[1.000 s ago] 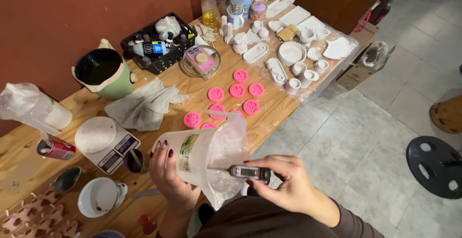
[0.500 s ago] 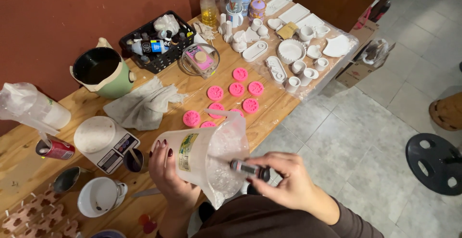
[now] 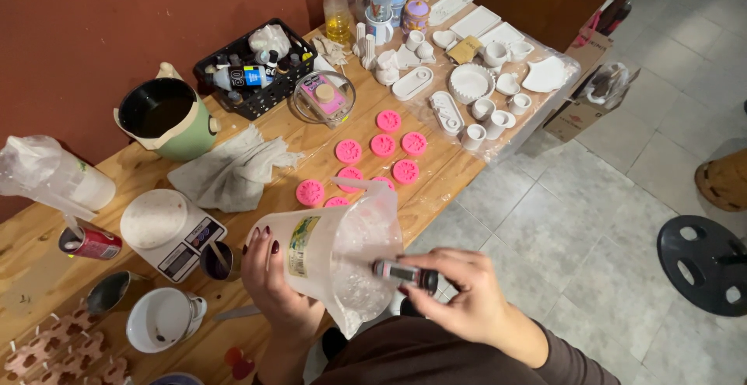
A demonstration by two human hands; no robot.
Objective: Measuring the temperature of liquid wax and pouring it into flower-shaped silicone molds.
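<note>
Tilted translucent plastic jug (image 3: 334, 257), probe thermometer (image 3: 405, 274) at mouth

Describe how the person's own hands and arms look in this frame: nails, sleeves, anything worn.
Both hands are bare, no gloves. The left hand has dark, glossy painted nails; the right hand shows one too. A dark brown long sleeve covers the right forearm. No rings or watch visible.

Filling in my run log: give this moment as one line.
left hand: holds tilted jug | right hand: holds thermometer, probe in jug | behind: pink moulds, scale on table
</note>
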